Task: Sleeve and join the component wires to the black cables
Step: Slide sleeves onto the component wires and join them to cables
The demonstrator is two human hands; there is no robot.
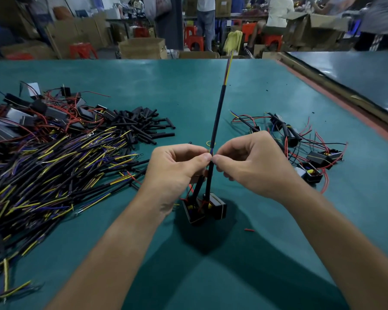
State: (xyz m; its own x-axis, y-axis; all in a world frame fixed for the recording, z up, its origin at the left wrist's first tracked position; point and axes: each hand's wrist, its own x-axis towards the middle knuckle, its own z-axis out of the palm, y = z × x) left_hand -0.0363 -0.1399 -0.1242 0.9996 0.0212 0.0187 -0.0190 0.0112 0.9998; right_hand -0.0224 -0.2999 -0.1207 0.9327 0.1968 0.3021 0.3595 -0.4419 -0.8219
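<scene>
A long black cable [217, 115] stands almost upright over the table centre, with yellow and blue wires showing at its top end. My left hand [175, 168] and my right hand [249, 164] pinch it together at the spot where thin wires meet. Below my fingers a black sleeve [208, 182] runs down toward a black box-shaped component [215, 205] that hangs just above the green table [188, 90]. A second black component [194, 212] with red wires hangs beside it, under my left hand.
A big heap of black cables with yellow and blue wires [54, 166] covers the left side. Behind it lie loose components with red wires [20, 117] and a pile of short black sleeves [141, 126]. Several joined components [300, 148] lie at the right.
</scene>
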